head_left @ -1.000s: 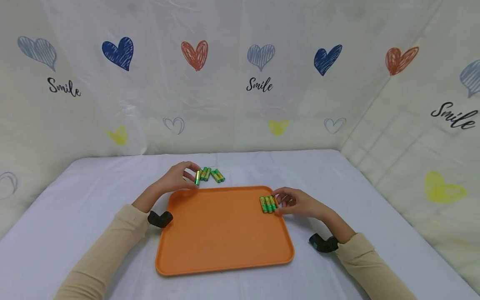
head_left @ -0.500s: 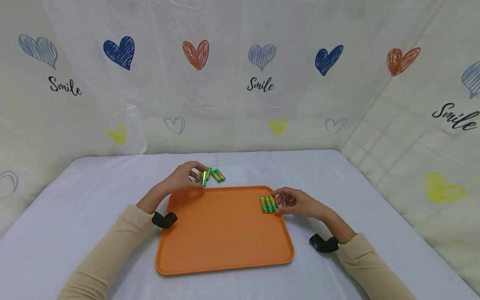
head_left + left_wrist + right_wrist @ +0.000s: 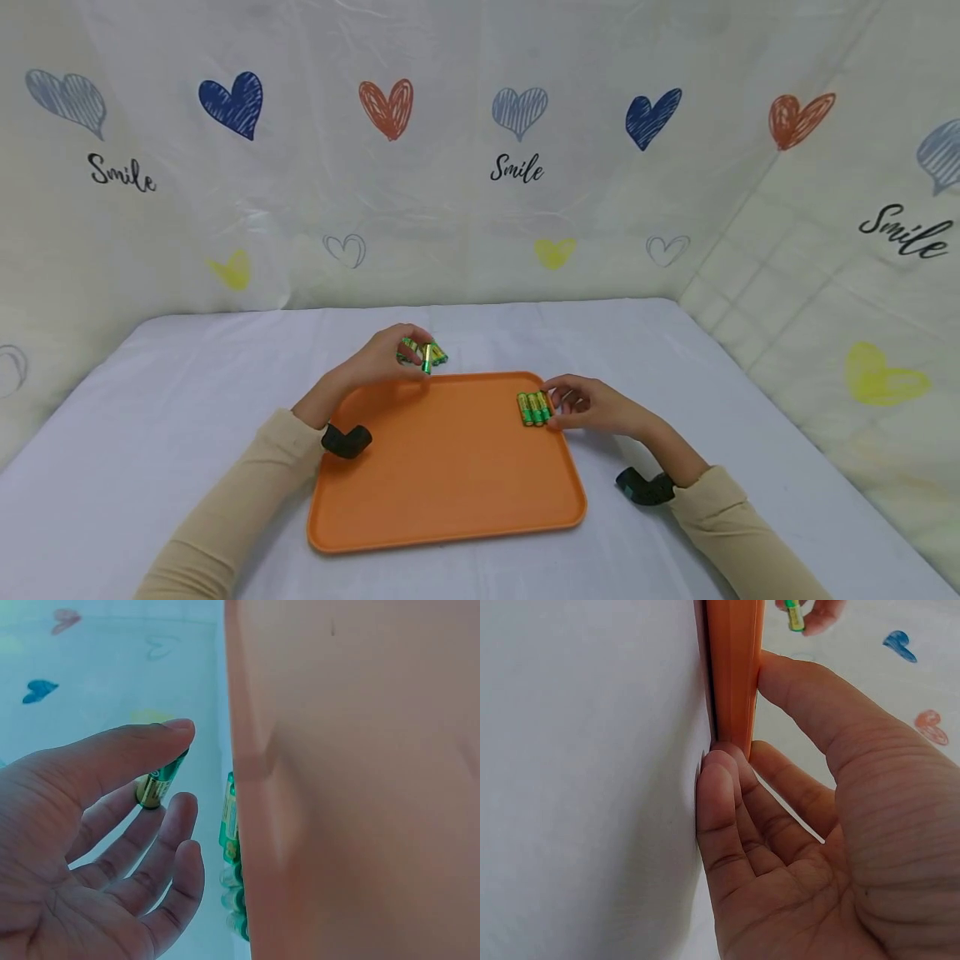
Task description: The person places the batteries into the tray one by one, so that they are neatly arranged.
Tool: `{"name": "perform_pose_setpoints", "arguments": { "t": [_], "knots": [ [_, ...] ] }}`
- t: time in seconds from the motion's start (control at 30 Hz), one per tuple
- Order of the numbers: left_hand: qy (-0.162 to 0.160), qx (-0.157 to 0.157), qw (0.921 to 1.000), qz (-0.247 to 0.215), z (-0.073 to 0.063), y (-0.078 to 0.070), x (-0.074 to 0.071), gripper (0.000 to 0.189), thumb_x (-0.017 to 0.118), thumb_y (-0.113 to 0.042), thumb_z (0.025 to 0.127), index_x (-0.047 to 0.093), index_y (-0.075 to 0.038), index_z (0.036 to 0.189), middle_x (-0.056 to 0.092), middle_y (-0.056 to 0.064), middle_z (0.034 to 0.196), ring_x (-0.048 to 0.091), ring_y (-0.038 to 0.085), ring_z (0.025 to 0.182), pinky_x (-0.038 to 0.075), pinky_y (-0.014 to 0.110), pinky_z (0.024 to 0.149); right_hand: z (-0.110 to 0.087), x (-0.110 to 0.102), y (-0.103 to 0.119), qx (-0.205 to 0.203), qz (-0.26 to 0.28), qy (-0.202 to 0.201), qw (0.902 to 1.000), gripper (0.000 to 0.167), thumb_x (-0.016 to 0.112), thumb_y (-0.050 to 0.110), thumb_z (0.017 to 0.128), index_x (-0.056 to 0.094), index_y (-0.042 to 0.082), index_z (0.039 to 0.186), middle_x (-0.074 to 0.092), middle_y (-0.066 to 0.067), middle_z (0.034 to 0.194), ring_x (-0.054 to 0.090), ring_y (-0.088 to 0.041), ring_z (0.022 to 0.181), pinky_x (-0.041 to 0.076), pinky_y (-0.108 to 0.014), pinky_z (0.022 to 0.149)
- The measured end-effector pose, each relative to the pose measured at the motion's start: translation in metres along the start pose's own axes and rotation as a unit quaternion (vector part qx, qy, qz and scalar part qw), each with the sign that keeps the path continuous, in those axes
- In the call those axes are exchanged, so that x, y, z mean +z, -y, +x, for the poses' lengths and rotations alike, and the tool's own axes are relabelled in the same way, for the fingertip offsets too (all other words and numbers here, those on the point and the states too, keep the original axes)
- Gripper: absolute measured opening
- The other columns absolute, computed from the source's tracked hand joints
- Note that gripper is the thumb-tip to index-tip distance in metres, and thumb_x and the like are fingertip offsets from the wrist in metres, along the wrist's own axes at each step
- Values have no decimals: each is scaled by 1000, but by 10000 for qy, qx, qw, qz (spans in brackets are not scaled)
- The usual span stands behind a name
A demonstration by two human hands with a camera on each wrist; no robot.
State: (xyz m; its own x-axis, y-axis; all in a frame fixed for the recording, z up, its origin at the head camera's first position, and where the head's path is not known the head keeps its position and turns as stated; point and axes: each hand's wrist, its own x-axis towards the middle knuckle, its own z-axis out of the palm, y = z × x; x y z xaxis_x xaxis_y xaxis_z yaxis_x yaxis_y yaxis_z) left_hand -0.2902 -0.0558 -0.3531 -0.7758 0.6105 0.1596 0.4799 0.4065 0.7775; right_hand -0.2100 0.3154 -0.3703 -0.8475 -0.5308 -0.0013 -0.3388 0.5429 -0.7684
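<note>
My left hand [image 3: 386,358] pinches a green and gold battery [image 3: 427,358] between thumb and fingers, above the tray's far edge. In the left wrist view that battery [image 3: 154,789] is tilted, with the other fingers loosely bent below it. Behind the hand, several like batteries [image 3: 439,353] lie on the table, partly hidden. Three batteries [image 3: 535,408] show side by side in the far right corner of the orange tray [image 3: 450,467]. My right hand [image 3: 600,408] rests at the tray's right edge beside them, its thumb touching the rim [image 3: 735,667] and its fingers relaxed.
A white cloth [image 3: 187,367] covers the table beneath the tray. Behind stands a pale wall sheet [image 3: 442,208] printed with hearts and the word Smile. Dark wrist cameras [image 3: 347,442] sit on both wrists.
My left hand has moved to the right along the tray's far edge with the pinched battery, passing in front of the batteries on the table. The right hand has stayed in place.
</note>
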Motion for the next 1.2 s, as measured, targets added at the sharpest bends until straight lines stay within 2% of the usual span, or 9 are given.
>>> {"name": "perform_pose_setpoints", "arguments": {
  "t": [0.3,0.67,0.83,0.93,1.07,1.2],
  "knots": [
    [238,118,9996,28,8,-4,17,53,80,-9,81,54,5,125,57,17,117,65,22,93,55,30,78,1,0,-1,-4,-33,-1,10000,47,74,14,88,55,-2,129,58,-14,99,53,-15,81,45,-21,68],
    [313,315,9990,-41,10,-20,35,54,80,-13,81,55,2,126,58,11,119,65,18,92,55,32,83,1,1,-1,65,-10,-5,10000,48,74,15,88,55,-1,129,58,-14,100,53,-16,82,46,-21,69],
    [530,268,9982,-108,13,-20,47,54,80,-15,81,55,1,126,58,8,120,61,17,94,53,30,88,1,1,-1,54,21,5,10000,48,74,15,88,55,-1,129,58,-13,100,53,-16,82,45,-22,69],
    [629,357,9974,-13,13,-20,52,54,80,-17,82,55,0,127,58,8,118,62,15,93,52,29,86,1,2,-2,35,44,19,10000,48,74,15,88,55,0,129,58,-13,100,53,-16,82,45,-22,69],
    [688,477,9965,33,13,-22,56,52,79,-17,84,55,0,126,58,10,116,63,13,90,52,29,84,1,2,-2,-2,50,21,10000,48,74,15,88,55,-1,129,58,-13,100,53,-15,82,46,-22,69],
    [704,471,9964,4,15,-23,59,52,79,-17,84,55,-1,127,57,8,117,63,11,89,52,28,84,1,1,-1,-16,-19,-3,10000,48,74,15,88,55,-1,129,58,-12,100,53,-16,82,46,-22,69]
  ]
}}
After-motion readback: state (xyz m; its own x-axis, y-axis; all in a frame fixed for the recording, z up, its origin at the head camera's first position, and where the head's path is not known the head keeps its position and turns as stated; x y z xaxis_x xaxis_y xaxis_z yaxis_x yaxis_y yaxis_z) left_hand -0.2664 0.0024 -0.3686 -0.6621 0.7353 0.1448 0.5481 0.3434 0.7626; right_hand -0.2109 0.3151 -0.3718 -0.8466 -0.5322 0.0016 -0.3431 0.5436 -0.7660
